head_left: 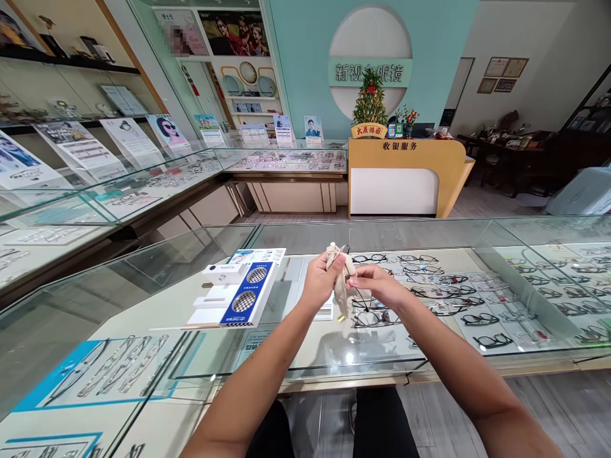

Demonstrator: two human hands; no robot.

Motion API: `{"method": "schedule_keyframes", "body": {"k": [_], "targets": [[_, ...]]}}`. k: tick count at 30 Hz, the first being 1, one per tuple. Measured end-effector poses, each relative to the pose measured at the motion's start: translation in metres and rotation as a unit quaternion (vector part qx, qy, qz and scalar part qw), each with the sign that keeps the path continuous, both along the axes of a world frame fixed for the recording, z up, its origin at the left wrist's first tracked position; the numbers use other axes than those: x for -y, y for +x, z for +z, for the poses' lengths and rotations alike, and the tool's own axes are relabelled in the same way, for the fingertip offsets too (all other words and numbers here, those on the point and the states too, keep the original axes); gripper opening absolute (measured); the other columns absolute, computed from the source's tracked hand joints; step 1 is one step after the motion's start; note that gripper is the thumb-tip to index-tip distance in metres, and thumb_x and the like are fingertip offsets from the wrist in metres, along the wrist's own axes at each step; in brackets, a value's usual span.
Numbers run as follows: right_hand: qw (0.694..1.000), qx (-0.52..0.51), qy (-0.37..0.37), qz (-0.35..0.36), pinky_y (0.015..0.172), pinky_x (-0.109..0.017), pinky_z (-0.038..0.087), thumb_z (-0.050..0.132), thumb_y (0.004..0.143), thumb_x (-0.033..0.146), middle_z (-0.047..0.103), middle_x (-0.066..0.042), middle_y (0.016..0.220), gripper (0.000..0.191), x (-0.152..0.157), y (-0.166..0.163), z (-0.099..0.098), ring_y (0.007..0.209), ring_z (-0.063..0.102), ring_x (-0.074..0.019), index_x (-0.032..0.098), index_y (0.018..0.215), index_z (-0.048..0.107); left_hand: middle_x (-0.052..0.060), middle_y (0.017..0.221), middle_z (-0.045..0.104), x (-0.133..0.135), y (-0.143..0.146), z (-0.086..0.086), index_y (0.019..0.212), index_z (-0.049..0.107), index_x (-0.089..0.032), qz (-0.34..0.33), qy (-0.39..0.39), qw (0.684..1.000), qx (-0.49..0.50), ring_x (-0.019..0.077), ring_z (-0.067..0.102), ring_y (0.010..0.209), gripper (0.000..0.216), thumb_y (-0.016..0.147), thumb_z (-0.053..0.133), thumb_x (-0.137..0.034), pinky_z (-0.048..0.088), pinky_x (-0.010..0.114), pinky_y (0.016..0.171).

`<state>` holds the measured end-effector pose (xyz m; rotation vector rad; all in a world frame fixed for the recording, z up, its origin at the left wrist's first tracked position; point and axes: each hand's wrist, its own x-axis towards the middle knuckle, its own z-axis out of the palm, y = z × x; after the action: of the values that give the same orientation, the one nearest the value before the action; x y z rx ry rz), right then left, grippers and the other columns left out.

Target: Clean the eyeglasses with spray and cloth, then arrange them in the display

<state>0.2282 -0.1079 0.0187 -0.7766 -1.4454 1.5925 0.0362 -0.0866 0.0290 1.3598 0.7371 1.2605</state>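
Note:
Above the glass counter, my left hand point(321, 277) is closed on a crumpled beige cloth point(340, 294), whose tail hangs below the fingers. My right hand point(382, 286) meets it from the right, its thumb and fingers pinched at the cloth's edge. Thin dark parts of what looks like eyeglasses point(347, 249) stick out by the cloth; the rest of them is wrapped or hidden by the fingers. Beneath both hands, a pair of dark-rimmed glasses point(375, 319) lies inside the display case.
A blue-and-white display stand point(252, 289) rests on the glass counter point(305, 369) to the left. Rows of eyeglass frames point(480, 319) fill the case at right. Across the aisle are more glass showcases point(286, 162) and a wooden cashier desk point(401, 149) with a plant point(371, 102).

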Motion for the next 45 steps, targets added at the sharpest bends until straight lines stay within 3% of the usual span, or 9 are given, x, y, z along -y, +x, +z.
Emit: {"method": "schedule_keyframes", "body": {"k": [5,9,13,21,25,28,33,41,45], "targets": [[0.999,-0.015,-0.008,-0.037,0.08,-0.034,0.047,0.102,0.076,0.067,0.075,-0.005,0.083,0.05,-0.001,0.009,0.006,0.08,0.061,-0.0198,0.02,0.079,0.086,0.007,0.073,0.075,-0.013,-0.012,-0.002,0.091,0.074,-0.015,-0.088,-0.053,0.995,-0.012,0.0176,0.068,0.062,0.08,0.08,0.087,-0.092,0.051,0.027,0.058],[0.997,-0.045,-0.038,-0.052,0.074,-0.033,0.048,0.105,0.071,0.067,0.074,-0.005,0.083,0.05,-0.002,0.012,0.009,0.078,0.061,-0.0201,0.021,0.076,0.083,0.007,0.093,0.082,-0.013,-0.013,0.003,0.111,0.079,-0.016,-0.11,-0.066,0.992,0.013,0.0191,0.076,0.081,0.072,0.065,0.112,-0.06,0.06,0.027,0.076],[0.995,-0.065,-0.065,-0.044,0.074,-0.032,0.046,0.108,0.066,0.066,0.074,-0.005,0.085,0.053,-0.002,0.007,0.005,0.078,0.062,-0.0193,0.021,0.076,0.083,0.006,0.092,0.082,-0.007,-0.007,0.004,0.11,0.075,-0.016,-0.095,-0.046,0.994,0.009,0.0197,0.077,0.082,0.072,0.056,0.117,-0.041,0.061,0.029,0.082],[1.0,-0.01,-0.013,0.001,0.082,-0.033,0.042,0.102,0.075,0.074,0.073,-0.004,0.083,0.059,-0.001,-0.002,-0.005,0.081,0.059,-0.0184,0.018,0.08,0.085,-0.003,0.069,0.068,-0.002,-0.002,0.003,0.082,0.062,-0.02,-0.068,-0.027,0.997,0.008,0.0125,0.06,0.056,0.066,0.058,0.114,-0.052,0.046,0.025,0.059],[1.0,-0.007,-0.026,0.016,0.082,-0.033,0.043,0.101,0.075,0.076,0.074,-0.004,0.084,0.06,0.003,-0.005,-0.004,0.08,0.06,-0.0183,0.018,0.082,0.085,-0.002,0.062,0.065,0.001,-0.001,0.002,0.082,0.065,-0.02,-0.001,0.006,1.0,-0.005,0.0125,0.054,0.052,0.069,0.076,0.097,-0.08,0.041,0.026,0.054],[1.0,-0.01,-0.013,-0.006,0.084,-0.035,0.045,0.1,0.076,0.076,0.073,-0.004,0.086,0.059,0.006,-0.006,0.0,0.083,0.061,-0.0197,0.02,0.083,0.085,0.001,0.055,0.059,-0.002,-0.003,0.0,0.071,0.061,-0.02,0.037,0.013,0.999,-0.023,0.013,0.05,0.05,0.081,0.086,0.075,-0.098,0.036,0.027,0.051],[0.997,-0.038,0.009,-0.061,0.084,-0.035,0.045,0.099,0.078,0.076,0.07,-0.004,0.088,0.056,0.006,-0.007,0.003,0.084,0.058,-0.0203,0.022,0.08,0.083,0.001,0.057,0.058,-0.013,-0.008,-0.004,0.067,0.059,-0.019,0.053,-0.009,0.999,-0.006,0.0114,0.047,0.05,0.086,0.076,0.08,-0.102,0.035,0.026,0.049],[0.991,-0.106,-0.018,-0.078,0.098,-0.037,0.053,0.105,0.074,0.071,0.068,-0.004,0.088,0.053,0.0,0.002,0.001,0.091,0.062,-0.0214,0.025,0.079,0.079,0.005,0.078,0.075,-0.037,-0.028,-0.006,0.093,0.072,-0.018,0.137,-0.026,0.986,0.092,0.0206,0.074,0.075,0.079,0.083,0.08,-0.096,0.056,0.029,0.068],[0.988,-0.126,-0.023,-0.083,0.106,-0.039,0.056,0.106,0.075,0.067,0.075,-0.011,0.128,0.052,0.0,0.005,0.005,0.109,0.068,-0.0245,0.023,0.078,0.077,0.007,0.094,0.081,-0.055,-0.045,-0.002,0.103,0.073,-0.018,0.219,-0.034,0.963,0.151,0.0232,0.081,0.091,0.08,0.081,0.084,-0.094,0.063,0.031,0.081]]}}
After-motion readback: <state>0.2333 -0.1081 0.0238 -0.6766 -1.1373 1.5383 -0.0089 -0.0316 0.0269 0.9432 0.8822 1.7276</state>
